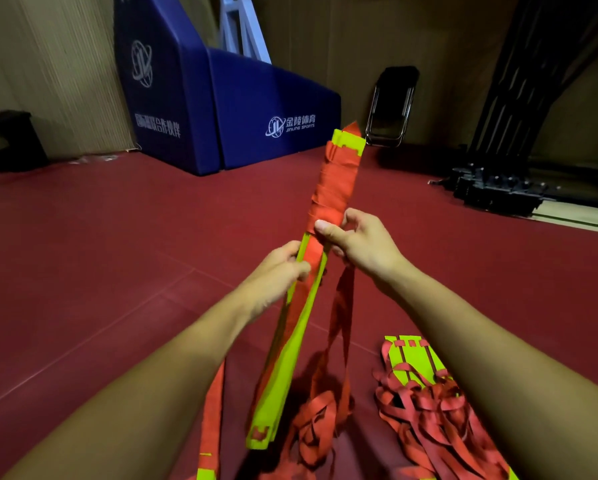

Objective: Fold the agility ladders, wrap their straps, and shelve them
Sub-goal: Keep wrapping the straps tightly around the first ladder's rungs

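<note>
Yellow rung bundle (292, 344), upper half strap-wound (335, 188), gripped by both hands.

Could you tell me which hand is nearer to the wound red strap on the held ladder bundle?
Right. The right hand pinches the lower edge of the wound red strap; the left hand grips the yellow rungs further down, below it.

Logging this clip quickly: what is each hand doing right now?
Left hand: grips the stacked yellow rungs.
Right hand: pinches the red strap against the rungs.
</note>
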### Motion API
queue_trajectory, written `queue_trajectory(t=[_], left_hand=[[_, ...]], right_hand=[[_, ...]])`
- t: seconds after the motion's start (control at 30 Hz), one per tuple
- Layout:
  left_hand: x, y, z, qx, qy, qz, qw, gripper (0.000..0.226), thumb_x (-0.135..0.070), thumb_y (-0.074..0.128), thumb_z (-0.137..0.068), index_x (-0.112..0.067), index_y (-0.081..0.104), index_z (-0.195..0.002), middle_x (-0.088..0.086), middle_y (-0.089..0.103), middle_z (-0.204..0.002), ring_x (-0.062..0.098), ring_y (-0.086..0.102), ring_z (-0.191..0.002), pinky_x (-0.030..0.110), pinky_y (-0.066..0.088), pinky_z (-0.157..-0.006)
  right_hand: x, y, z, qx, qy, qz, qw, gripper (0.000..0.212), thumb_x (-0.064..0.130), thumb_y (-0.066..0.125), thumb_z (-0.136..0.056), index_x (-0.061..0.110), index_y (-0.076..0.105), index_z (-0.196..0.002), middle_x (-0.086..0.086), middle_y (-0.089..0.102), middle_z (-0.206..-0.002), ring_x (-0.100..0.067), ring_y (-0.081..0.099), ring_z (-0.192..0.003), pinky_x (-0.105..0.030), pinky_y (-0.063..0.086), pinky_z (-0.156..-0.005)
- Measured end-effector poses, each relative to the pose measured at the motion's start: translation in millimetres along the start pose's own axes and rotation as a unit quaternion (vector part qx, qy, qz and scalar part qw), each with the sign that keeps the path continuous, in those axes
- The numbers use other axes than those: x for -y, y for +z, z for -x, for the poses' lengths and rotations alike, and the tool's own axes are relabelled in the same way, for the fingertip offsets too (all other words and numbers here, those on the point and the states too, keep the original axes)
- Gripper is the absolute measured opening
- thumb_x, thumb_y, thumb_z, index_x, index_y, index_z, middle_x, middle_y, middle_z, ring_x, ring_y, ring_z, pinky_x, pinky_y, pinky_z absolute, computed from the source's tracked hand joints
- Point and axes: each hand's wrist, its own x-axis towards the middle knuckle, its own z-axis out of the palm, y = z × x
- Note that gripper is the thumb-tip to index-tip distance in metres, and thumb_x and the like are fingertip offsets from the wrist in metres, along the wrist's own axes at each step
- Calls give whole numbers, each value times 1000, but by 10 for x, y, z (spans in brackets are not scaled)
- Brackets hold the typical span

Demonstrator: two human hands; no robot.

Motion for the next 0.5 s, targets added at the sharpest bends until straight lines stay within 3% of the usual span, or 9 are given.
queue_trajectory(t=[0.13,0.27,0.37,0.5], left_hand=[[72,93,6,-67,27,-227,971,62,-40,86,-67,-19,50,-113,3,67,-97,21,63,-89,37,51,-80],[99,137,-1,-167,23,-380,910,52,-45,80,-75,-18,54,-111,11,69,-108,37,63,-108,39,50,-84],[109,161,-9,-196,12,-417,887,50,-48,78,-76,-23,61,-116,9,70,-111,36,63,-112,38,49,-88],[95,145,-16,-208,-3,-350,913,44,-36,79,-77,-13,57,-107,13,69,-103,40,63,-106,38,49,-83]], right_hand=[[5,55,3,-35,-2,-1,999,34,27,70,-90,15,44,-73,2,51,-45,-9,40,-34,-20,33,-40],[-6,114,0,-47,-3,28,999,34,29,69,-90,10,46,-74,-1,54,-46,-18,46,-34,-28,39,-44],[-12,155,1,-57,-6,79,995,33,32,69,-89,9,49,-76,1,57,-45,-16,49,-36,-28,41,-48],[59,110,4,6,4,77,997,27,28,71,-89,13,49,-84,0,62,-52,-14,51,-44,-25,40,-52]])
